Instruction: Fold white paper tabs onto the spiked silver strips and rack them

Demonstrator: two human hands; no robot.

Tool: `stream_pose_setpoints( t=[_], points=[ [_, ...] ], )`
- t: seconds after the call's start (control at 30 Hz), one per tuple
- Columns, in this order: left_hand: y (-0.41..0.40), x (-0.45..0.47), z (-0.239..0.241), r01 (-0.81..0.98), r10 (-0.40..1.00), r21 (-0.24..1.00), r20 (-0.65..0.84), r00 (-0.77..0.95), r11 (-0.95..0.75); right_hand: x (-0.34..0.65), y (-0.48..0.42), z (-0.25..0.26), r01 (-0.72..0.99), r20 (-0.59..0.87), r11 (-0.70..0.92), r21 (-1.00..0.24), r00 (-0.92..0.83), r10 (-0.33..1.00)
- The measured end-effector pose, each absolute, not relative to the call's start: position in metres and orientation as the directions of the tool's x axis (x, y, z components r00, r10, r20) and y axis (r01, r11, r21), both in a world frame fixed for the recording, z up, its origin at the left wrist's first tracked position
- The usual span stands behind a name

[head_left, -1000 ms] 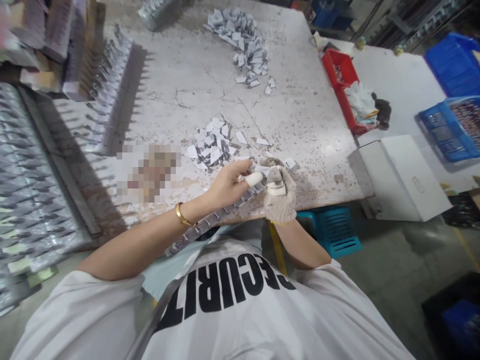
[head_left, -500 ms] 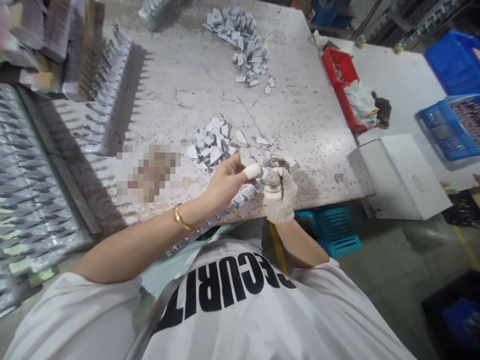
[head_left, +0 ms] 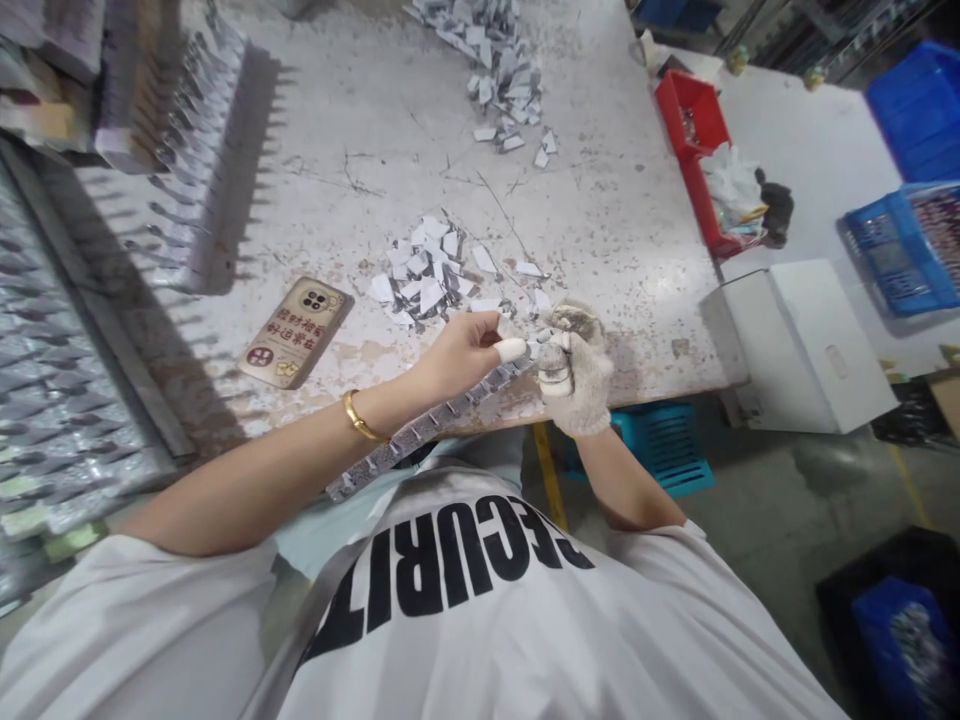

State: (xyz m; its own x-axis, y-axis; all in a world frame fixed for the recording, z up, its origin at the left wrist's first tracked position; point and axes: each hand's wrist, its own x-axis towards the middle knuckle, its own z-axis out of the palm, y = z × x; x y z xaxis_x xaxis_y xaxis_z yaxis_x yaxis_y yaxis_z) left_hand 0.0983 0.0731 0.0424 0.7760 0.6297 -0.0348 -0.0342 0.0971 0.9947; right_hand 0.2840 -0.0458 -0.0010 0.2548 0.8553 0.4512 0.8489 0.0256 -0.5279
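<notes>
At 9 o'clock from the hands, a phone case (head_left: 294, 332) lies on the big speckled table (head_left: 360, 200). A pile of paper bits (head_left: 420, 280) sits at 11 o'clock. The left hand (head_left: 457, 355) is bent, and its fingers (head_left: 480, 330) curl close to a long toothed metal strip (head_left: 435, 425), but I can't tell if they grip it. The strip runs off toward 7 o'clock. The gloved right hand (head_left: 581, 385) pinches the strip's end tight. A red tray (head_left: 694, 150) sits at 2 o'clock, and a white box (head_left: 802, 345) at 3 o'clock.
</notes>
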Motion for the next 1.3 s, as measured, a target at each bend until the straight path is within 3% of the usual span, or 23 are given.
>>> stream_pose_setpoints(
  t=[0.13, 0.23, 0.33, 0.57, 0.77, 1.07, 1.3],
  points=[
    [0.078, 0.088, 0.021, 0.146, 0.646, 0.986, -0.059, 0.761, -0.083, 0.294, -0.047, -0.003, 0.94, 0.543, 0.001, -0.34, 0.195, 0.816],
    [0.076, 0.077, 0.008, 0.274, 0.597, 0.947, -0.123, 0.792, -0.168, 0.295, -0.047, -0.015, 0.982, 0.493, -0.02, -0.186, 0.111, 0.863],
    [0.073, 0.07, 0.001, 0.332, 0.55, 0.927, -0.188, 0.814, -0.175, 0.297, -0.047, -0.024, 0.994, 0.47, -0.005, -0.109, 0.056, 0.881],
    [0.074, 0.07, -0.004, 0.348, 0.494, 0.926, -0.237, 0.836, -0.146, 0.299, -0.042, -0.024, 0.992, 0.447, 0.061, -0.113, -0.004, 0.895],
    [0.077, 0.069, -0.001, 0.359, 0.436, 0.927, -0.279, 0.856, -0.111, 0.293, -0.039, -0.014, 0.999, 0.306, 0.033, -0.028, -0.023, 0.952],
    [0.085, 0.068, 0.003, 0.42, 0.383, 0.891, -0.333, 0.862, -0.171, 0.297, -0.021, 0.004, 0.996, 0.086, 0.085, -0.002, -0.084, 0.993],
    [0.085, 0.067, -0.006, 0.425, 0.344, 0.876, -0.337, 0.877, -0.227, 0.294, -0.038, 0.001, 0.999, 0.19, 0.053, 0.013, -0.054, 0.98]
  ],
)
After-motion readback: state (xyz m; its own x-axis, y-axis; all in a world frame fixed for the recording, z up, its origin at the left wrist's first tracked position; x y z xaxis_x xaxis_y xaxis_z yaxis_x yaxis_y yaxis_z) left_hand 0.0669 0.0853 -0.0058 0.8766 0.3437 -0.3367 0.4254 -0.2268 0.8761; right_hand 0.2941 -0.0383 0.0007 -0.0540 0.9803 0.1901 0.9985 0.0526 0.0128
